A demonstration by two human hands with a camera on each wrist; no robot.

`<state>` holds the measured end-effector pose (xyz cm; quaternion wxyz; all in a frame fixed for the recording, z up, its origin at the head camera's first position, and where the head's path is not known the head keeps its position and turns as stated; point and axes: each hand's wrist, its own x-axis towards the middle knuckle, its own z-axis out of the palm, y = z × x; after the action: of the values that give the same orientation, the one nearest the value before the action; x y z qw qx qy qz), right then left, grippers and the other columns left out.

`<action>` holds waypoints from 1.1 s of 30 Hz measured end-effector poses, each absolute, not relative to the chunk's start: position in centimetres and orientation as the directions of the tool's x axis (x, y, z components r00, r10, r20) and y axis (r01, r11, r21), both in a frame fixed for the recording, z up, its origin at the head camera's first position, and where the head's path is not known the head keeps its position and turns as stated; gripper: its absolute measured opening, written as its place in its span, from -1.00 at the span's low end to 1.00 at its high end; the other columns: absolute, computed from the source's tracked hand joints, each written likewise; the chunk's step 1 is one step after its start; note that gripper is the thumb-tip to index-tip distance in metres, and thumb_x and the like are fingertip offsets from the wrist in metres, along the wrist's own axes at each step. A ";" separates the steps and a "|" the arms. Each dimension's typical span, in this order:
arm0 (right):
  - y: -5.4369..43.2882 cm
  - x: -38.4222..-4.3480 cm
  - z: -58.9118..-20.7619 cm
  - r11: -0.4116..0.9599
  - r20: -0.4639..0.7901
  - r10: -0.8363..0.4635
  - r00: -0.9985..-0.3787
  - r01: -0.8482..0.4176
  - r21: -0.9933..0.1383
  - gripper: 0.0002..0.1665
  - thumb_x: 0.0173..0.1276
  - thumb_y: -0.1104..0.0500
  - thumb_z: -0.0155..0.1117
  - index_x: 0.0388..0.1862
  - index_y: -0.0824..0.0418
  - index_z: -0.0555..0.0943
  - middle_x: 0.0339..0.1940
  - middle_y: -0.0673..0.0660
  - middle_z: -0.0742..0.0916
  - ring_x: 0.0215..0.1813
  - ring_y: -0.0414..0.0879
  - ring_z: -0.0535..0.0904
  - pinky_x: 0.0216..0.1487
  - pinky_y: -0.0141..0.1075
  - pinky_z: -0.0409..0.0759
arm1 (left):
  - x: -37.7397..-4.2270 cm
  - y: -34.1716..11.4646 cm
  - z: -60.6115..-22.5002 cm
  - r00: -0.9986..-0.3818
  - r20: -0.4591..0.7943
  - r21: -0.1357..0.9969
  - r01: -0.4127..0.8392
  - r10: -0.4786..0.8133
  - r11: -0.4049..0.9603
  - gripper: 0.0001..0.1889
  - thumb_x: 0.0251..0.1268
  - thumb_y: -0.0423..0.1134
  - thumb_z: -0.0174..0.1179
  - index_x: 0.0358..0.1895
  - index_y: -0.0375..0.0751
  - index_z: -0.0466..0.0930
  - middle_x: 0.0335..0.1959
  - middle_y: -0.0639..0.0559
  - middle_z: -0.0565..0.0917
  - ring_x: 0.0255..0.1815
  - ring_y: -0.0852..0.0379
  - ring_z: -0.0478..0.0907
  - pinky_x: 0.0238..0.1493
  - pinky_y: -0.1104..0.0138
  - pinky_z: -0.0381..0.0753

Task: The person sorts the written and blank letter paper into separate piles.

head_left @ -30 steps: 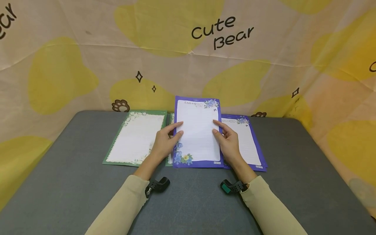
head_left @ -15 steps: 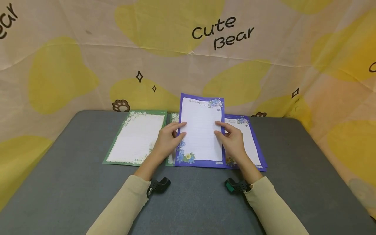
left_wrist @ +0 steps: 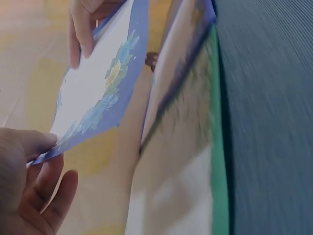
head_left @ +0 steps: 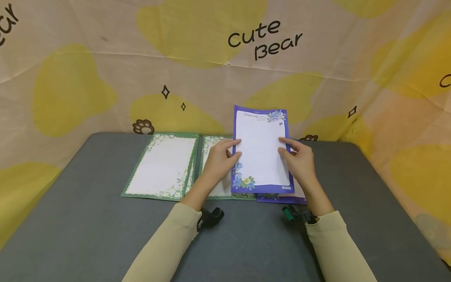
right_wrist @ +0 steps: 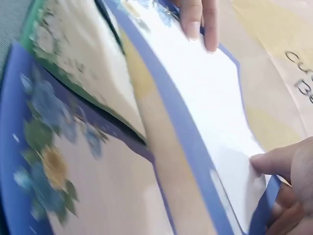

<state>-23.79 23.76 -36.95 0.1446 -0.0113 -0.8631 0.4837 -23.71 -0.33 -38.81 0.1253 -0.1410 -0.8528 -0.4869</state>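
Both hands hold up a purple-bordered sheet of letter paper (head_left: 262, 152) with blue and yellow flowers in its corners. My left hand (head_left: 220, 160) pinches the left edge, thumb in front; my right hand (head_left: 301, 160) pinches the right edge the same way. The left wrist view shows the sheet tilted, lifted above the papers, its edge between left thumb and fingers (left_wrist: 46, 191). Beneath it on the table lies another purple letter sheet (right_wrist: 98, 186), partly hidden. A green-bordered floral sheet (head_left: 220, 192) lies left of that one, overlapped by the raised sheet in the head view.
More green-bordered sheets (head_left: 158, 164) lie overlapping at the left of the grey table (head_left: 88, 235). A yellow-patterned cloth (head_left: 197, 39) hangs behind the table's far edge. A black wrist camera (head_left: 211, 217) sits on the left wrist and another (head_left: 297, 214) on the right.
Both hands have carried the purple letter sheet to the right and upward. More of the middle green sheet now shows, while the lower purple sheet is more covered.
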 end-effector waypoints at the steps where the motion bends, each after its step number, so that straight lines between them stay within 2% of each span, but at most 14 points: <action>1: 24.1 -23.8 -36.7 0.541 0.237 0.168 -0.957 -0.111 -0.834 -0.56 0.44 0.18 0.30 0.28 0.14 0.66 0.39 0.18 0.62 0.17 0.11 0.70 -0.14 -0.46 0.61 | -23.7 0.2 -38.7 -0.934 0.337 0.801 0.351 0.119 0.485 -0.58 0.38 -0.28 0.29 0.29 -0.08 0.63 0.30 -0.07 0.62 -0.52 0.17 0.45 -0.52 0.42 0.42; 4: 25.1 -23.7 -36.2 0.570 0.230 0.194 -0.954 -0.081 -0.818 -0.53 0.44 0.17 0.28 0.32 0.12 0.62 0.40 0.21 0.61 0.32 0.12 0.62 0.13 -0.18 0.68 | -23.9 1.7 -38.4 -0.945 0.305 0.811 0.323 0.119 0.487 -0.56 0.39 -0.26 0.29 0.31 -0.05 0.61 0.29 -0.06 0.62 -0.51 0.19 0.45 -0.51 0.43 0.43; 6: 25.8 -23.6 -35.9 0.589 0.235 0.210 -0.949 -0.069 -0.805 -0.51 0.44 0.17 0.28 0.33 0.13 0.61 0.39 0.24 0.61 0.38 0.14 0.57 0.28 -0.01 0.62 | -24.0 2.7 -38.3 -0.948 0.292 0.815 0.315 0.125 0.487 -0.55 0.39 -0.26 0.29 0.33 -0.06 0.60 0.28 -0.07 0.63 -0.52 0.20 0.44 -0.52 0.43 0.43; 12: 27.7 -23.8 -35.5 0.622 0.235 0.254 -0.938 -0.027 -0.782 -0.49 0.42 0.18 0.27 0.34 0.18 0.60 0.39 0.28 0.60 0.43 0.19 0.52 0.41 0.06 0.50 | -24.1 5.2 -38.6 -0.960 0.252 0.810 0.279 0.124 0.516 -0.54 0.38 -0.26 0.28 0.33 -0.09 0.58 0.22 -0.09 0.65 -0.59 0.25 0.41 -0.57 0.45 0.37; 16: 28.8 -23.9 -35.9 0.638 0.187 0.272 -0.944 0.032 -0.770 -0.48 0.42 0.18 0.26 0.35 0.17 0.59 0.41 0.30 0.58 0.46 0.20 0.48 0.45 0.07 0.46 | -24.2 6.5 -39.2 -0.964 0.241 0.768 0.260 0.112 0.585 -0.55 0.36 -0.25 0.31 0.31 -0.08 0.61 0.18 -0.07 0.68 -0.49 0.20 0.53 -0.48 0.40 0.49; 20: 29.2 -24.2 -36.8 0.653 0.134 0.251 -0.959 0.065 -0.755 -0.45 0.41 0.17 0.27 0.38 0.16 0.56 0.41 0.32 0.57 0.43 0.18 0.51 0.39 0.04 0.50 | -24.1 7.0 -39.9 -0.964 0.240 0.687 0.251 0.112 0.682 -0.56 0.36 -0.23 0.31 0.30 -0.06 0.62 0.25 -0.04 0.68 -0.08 0.05 0.73 -0.13 0.23 0.72; 23: 29.3 -24.6 -37.6 0.679 0.128 0.205 -0.970 0.047 -0.732 -0.45 0.42 0.18 0.26 0.38 0.18 0.56 0.36 0.35 0.60 0.21 0.15 0.60 0.13 -0.11 0.58 | -24.1 7.0 -40.5 -0.963 0.241 0.646 0.249 0.117 0.722 -0.56 0.36 -0.23 0.31 0.30 -0.08 0.62 0.26 -0.04 0.68 0.23 -0.02 0.65 0.15 0.14 0.68; 26: 29.4 -24.8 -38.5 0.721 0.147 0.172 -0.974 0.023 -0.692 -0.47 0.41 0.19 0.25 0.35 0.23 0.58 0.27 0.40 0.65 -0.09 0.10 0.56 -0.14 -0.25 0.45 | -24.2 7.0 -40.9 -0.963 0.239 0.633 0.251 0.123 0.733 -0.56 0.35 -0.23 0.32 0.29 -0.11 0.62 0.24 -0.05 0.69 0.27 -0.04 0.61 0.24 0.12 0.63; 27: 29.5 -24.9 -38.7 0.734 0.148 0.165 -0.975 0.021 -0.679 -0.47 0.41 0.19 0.24 0.34 0.24 0.58 0.25 0.41 0.66 -0.13 0.10 0.53 -0.18 -0.25 0.41 | -24.3 7.0 -41.0 -0.964 0.234 0.633 0.251 0.127 0.733 -0.56 0.34 -0.23 0.32 0.28 -0.12 0.63 0.23 -0.05 0.69 0.27 -0.05 0.60 0.24 0.12 0.63; 28: 29.6 -24.9 -38.9 0.748 0.147 0.157 -0.977 0.021 -0.663 -0.48 0.41 0.19 0.24 0.34 0.26 0.58 0.23 0.42 0.67 -0.15 0.11 0.52 -0.18 -0.22 0.41 | -24.3 7.1 -41.1 -0.965 0.226 0.632 0.250 0.134 0.734 -0.56 0.34 -0.23 0.33 0.28 -0.13 0.63 0.23 -0.06 0.69 0.27 -0.06 0.60 0.25 0.12 0.62; 30: 29.8 -24.9 -39.4 0.770 0.131 0.145 -0.981 0.029 -0.637 -0.48 0.41 0.18 0.23 0.32 0.28 0.59 0.23 0.44 0.66 -0.06 0.20 0.58 -0.06 -0.08 0.54 | -24.3 7.2 -41.3 -0.966 0.213 0.629 0.250 0.146 0.736 -0.55 0.33 -0.23 0.33 0.28 -0.15 0.63 0.22 -0.07 0.70 0.27 -0.07 0.59 0.26 0.12 0.61; 33: 30.1 -24.9 -39.9 0.797 0.098 0.130 -0.987 0.045 -0.602 -0.48 0.42 0.14 0.23 0.31 0.30 0.59 0.26 0.45 0.64 0.26 0.33 0.56 0.28 0.16 0.51 | -24.3 7.3 -41.6 -0.966 0.195 0.625 0.258 0.173 0.737 -0.55 0.31 -0.24 0.35 0.27 -0.18 0.63 0.20 -0.12 0.70 0.29 -0.10 0.59 0.30 0.10 0.59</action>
<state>-24.86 30.06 -39.91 0.0670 -0.0463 -0.9455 0.3152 -24.29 7.29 -41.63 0.0618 -0.1158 -0.9299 -0.3437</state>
